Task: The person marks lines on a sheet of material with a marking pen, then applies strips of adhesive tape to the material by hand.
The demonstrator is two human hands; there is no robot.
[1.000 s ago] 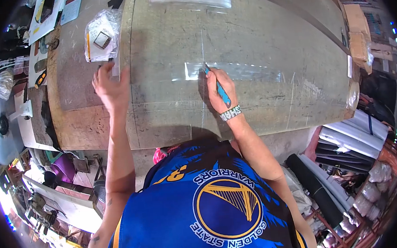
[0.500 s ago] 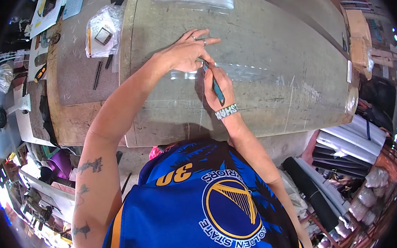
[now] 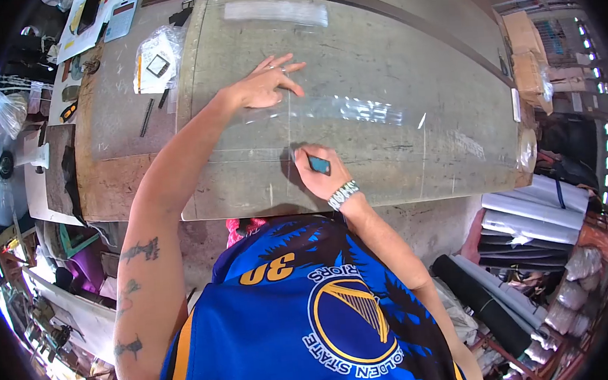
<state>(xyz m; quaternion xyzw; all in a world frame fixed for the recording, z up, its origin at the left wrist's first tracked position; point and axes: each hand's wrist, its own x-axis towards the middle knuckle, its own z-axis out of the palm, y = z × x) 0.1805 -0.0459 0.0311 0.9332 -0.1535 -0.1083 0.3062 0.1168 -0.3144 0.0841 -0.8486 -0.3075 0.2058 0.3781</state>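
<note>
My left hand (image 3: 263,86) lies with its fingers spread on a clear plastic sheet (image 3: 362,110) over the worktable (image 3: 379,53). Below and to the right of it, closer to my body, my right hand (image 3: 322,171) is closed around a teal pen-like tool (image 3: 319,164). The tip of that tool is hidden by the fingers. A thin line runs on the surface between the two hands. Another clear strip (image 3: 276,13) lies at the far side of the table.
Along the far edge runs a long dark metal bar (image 3: 405,22). On the left are a plastic bag with papers (image 3: 159,61), a calculator (image 3: 121,20) and a yellow-black cutter (image 3: 69,111). Rolls of material (image 3: 535,217) stand at the lower right.
My right hand has moved toward my body with the teal tool, away from my left hand. My left hand has shifted slightly left. The whole view has shifted a little.
</note>
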